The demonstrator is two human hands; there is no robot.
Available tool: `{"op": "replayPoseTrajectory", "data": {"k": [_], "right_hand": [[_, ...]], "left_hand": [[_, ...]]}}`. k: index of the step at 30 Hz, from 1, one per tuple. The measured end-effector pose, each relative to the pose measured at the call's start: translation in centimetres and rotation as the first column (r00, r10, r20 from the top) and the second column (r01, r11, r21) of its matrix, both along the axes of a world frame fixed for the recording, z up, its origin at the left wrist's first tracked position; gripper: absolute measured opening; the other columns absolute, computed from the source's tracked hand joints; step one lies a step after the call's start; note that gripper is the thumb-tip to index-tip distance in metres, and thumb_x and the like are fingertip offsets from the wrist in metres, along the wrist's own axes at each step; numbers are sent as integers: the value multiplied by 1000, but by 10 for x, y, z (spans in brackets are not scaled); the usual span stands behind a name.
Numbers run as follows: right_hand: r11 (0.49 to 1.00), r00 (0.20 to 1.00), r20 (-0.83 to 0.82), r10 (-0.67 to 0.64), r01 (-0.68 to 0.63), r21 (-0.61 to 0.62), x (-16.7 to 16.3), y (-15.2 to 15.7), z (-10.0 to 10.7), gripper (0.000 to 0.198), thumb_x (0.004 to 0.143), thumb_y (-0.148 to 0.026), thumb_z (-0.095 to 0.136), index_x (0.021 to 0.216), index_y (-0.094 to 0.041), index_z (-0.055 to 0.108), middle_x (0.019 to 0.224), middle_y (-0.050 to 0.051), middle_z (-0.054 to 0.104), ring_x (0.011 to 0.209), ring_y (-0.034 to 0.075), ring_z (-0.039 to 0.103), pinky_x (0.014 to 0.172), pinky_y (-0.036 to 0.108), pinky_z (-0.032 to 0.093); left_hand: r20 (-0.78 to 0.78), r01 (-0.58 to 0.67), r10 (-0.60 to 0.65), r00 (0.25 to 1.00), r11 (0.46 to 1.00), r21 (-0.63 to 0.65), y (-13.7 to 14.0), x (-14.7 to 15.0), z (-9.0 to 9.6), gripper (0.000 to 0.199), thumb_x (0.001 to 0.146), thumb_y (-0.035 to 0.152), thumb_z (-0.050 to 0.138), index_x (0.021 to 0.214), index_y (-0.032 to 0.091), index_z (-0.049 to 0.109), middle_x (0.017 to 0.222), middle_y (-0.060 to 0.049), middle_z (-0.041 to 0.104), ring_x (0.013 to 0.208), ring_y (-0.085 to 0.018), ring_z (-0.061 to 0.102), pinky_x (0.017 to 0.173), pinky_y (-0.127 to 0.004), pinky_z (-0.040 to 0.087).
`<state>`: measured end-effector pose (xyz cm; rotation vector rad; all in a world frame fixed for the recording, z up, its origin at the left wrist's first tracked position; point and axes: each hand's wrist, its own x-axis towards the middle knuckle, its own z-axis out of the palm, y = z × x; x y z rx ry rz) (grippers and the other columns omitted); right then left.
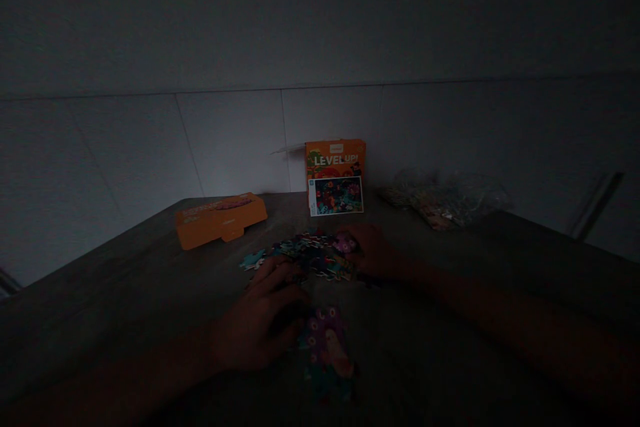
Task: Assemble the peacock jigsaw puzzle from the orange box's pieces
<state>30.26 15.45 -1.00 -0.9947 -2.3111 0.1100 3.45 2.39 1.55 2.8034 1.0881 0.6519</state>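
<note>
A pile of jigsaw puzzle pieces (320,255) lies on the dark table. At its right side, my right hand (373,250) has its fingers closed around a purple puzzle piece (344,243). My left hand (263,317) rests at the near left edge of the pile, fingers apart and slightly curled, with their tips over some pieces. Close to me, just right of that hand, lies a joined puzzle section (329,350) in purple and teal with ring shapes. Dim light hides fine detail.
An orange "LEVEL UP!" box (336,150) stands against the tiled wall, a small picture card (338,196) leaning on its front. An orange box piece (223,219) lies back left. Crumpled clear plastic bags (450,200) sit back right on the grey table (150,293).
</note>
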Motion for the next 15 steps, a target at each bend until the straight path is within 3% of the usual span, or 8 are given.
{"op": "replayPoseTrajectory", "data": {"k": [3,6,9,12,14,15], "right_hand": [[999,995,-97,36,-34,22,-2,-3,5,39,74,-11,64,113,-18,64,113,10,69,110,29,59,101,51,37],[999,976,-214,40,-35,25,-5,-10,19,21,85,-20,58,105,-18,64,100,9,70,98,25,63,92,44,46],[993,940,-334,61,-91,-76,-4,-29,36,26,88,-30,58,112,-17,59,94,7,70,87,22,68,75,35,54],[863,887,-454,87,-295,-411,-2,-62,37,39,84,-33,65,119,-19,55,93,5,71,83,22,69,66,31,54],[813,908,-396,136,-330,-479,-2,-84,27,39,86,-33,63,122,-19,54,90,5,70,82,21,68,68,32,54],[836,922,-358,150,-312,-452,-3,-93,21,35,88,-31,58,121,-19,55,89,5,69,81,21,66,69,33,54]], "left_hand": [[4,6,-6,1000,1000,12,-1,-1,-2,26,83,16,57,108,21,63,127,-10,50,124,-33,40,103,-53,42],[22,24,-25,999,999,43,-1,-1,-2,27,83,15,57,109,22,63,127,-10,51,123,-33,42,102,-53,44],[79,110,-118,990,988,107,-2,1,-1,26,85,12,54,108,20,62,121,-11,56,118,-30,48,100,-50,46],[111,303,-318,942,944,130,-3,4,2,25,86,8,53,108,17,60,109,-12,62,106,-25,56,94,-43,50],[99,401,-409,907,911,91,-3,6,2,26,84,8,53,108,16,59,108,-12,64,105,-24,59,93,-40,52],[84,428,-432,898,902,57,-2,6,3,28,83,9,54,110,17,59,111,-13,64,107,-25,59,94,-40,52]]}}
